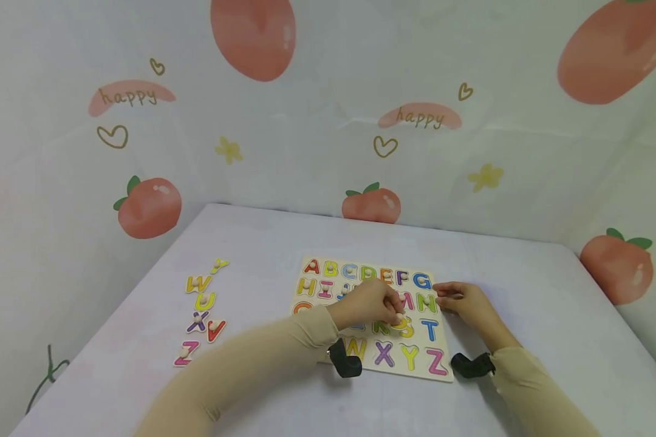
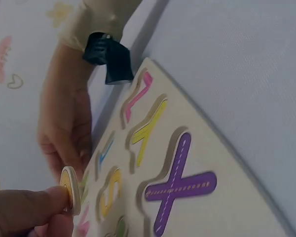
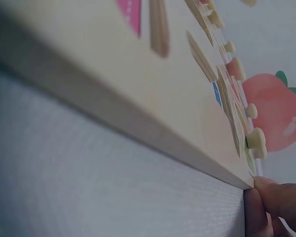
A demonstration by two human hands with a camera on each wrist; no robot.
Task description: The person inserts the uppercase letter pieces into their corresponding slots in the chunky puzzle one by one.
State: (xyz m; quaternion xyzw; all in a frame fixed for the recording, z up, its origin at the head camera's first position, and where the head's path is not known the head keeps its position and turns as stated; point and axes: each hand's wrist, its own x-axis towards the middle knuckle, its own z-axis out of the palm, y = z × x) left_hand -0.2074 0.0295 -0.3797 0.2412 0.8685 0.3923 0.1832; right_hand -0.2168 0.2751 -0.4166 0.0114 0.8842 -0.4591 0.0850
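Observation:
A wooden alphabet puzzle board [image 1: 440, 370] lies flat, with knobbed letters in its upper rows and bare printed recesses lower down. My left hand [image 1: 367, 301] is over the board and pinches a yellow-orange letter piece [image 2: 69, 190] between thumb and finger. In the head view this piece [image 1: 400, 323] is just above the S recess; in the left wrist view it appears tilted on edge, raised off the board. At the board's right edge, beside the green N [image 1: 427, 303], my right hand [image 1: 470, 305] holds the rim between thumb and fingers [image 3: 281, 197].
Loose knobbed letters lie left of the board: yellow Y [image 1: 219, 265], orange-yellow W [image 1: 198, 283], yellow U [image 1: 205, 301], purple X [image 1: 197, 322], red V [image 1: 215, 330] and pink Z [image 1: 186, 353]. A fruit-printed cloth [image 1: 306, 139] hangs behind the white table [image 1: 262, 243].

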